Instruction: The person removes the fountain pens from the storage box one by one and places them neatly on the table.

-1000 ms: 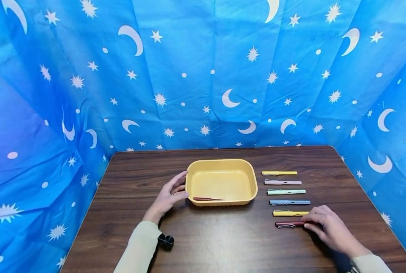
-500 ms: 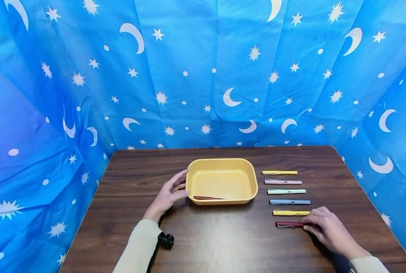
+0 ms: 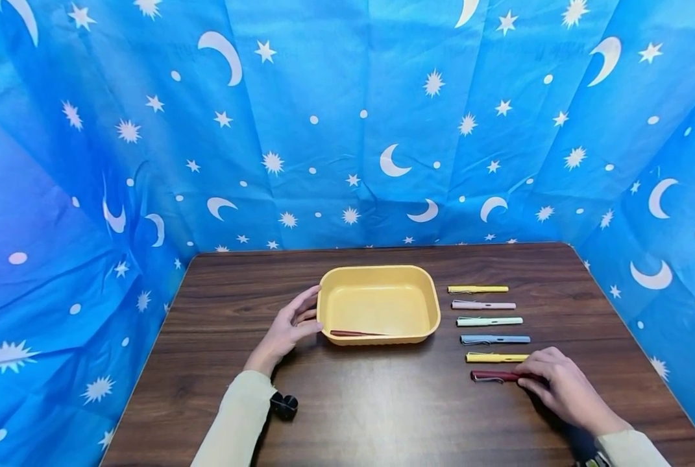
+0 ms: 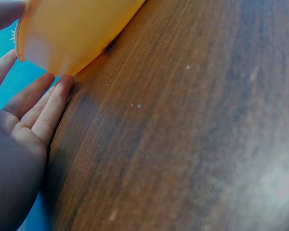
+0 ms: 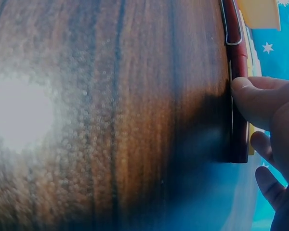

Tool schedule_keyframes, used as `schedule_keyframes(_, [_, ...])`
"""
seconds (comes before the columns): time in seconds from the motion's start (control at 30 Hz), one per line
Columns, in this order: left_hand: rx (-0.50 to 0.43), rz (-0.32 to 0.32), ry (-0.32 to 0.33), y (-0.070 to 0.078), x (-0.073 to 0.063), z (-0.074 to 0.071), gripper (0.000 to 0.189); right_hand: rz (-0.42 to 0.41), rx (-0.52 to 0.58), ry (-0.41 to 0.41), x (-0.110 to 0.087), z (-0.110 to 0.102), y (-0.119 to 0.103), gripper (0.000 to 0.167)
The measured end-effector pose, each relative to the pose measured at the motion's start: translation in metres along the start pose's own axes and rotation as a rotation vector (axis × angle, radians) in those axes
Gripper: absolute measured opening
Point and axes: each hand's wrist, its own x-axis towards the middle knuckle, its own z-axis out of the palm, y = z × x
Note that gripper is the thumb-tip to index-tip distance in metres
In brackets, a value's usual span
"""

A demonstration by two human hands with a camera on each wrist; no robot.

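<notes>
At the left end of the yellow tray [image 3: 376, 269], my left hand [image 3: 285, 334] touches the outer wall with extended fingers. In the left wrist view, the fingertips [image 4: 65, 79] lie against the tray's side [image 4: 77, 33], low by the table. My right hand [image 3: 560, 386] pinches a dark red pen [image 3: 490, 376] near its right end, between thumb [image 5: 242, 84] and forefinger. That pen lies level at the front of a row, its silver clip [image 5: 234, 38] showing. Just behind it lies a yellow pen [image 3: 493, 357]. Another dark red pen [image 3: 353, 333] lies inside the tray along the front wall.
Behind those two, a blue pen [image 3: 493, 339], a mint green pen [image 3: 490, 321], a pale pink pen [image 3: 484, 305] and a second yellow pen [image 3: 478, 289] lie in a row. The brown wooden table [image 3: 382, 402] is bordered by blue star-patterned cloth [image 3: 324, 143].
The head view has shifted slightly, so the scene sits a little higher. Both hands, the tray and the pens keep practically the same places.
</notes>
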Motion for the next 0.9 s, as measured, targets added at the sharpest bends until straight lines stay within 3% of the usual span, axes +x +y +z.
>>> schedule_keyframes(0.23, [0.010,0.035,-0.006,0.0022,0.0045,-0.0013,0.076,-0.001,-0.009,0.015,0.0044,0.0005,0.0033,0.033])
schedule_keyframes(0.9, [-0.004,0.011,-0.006,0.0000,0.0018,-0.0007,0.077,0.028,0.010,-0.016,0.0007,0.0002,0.0036,0.032])
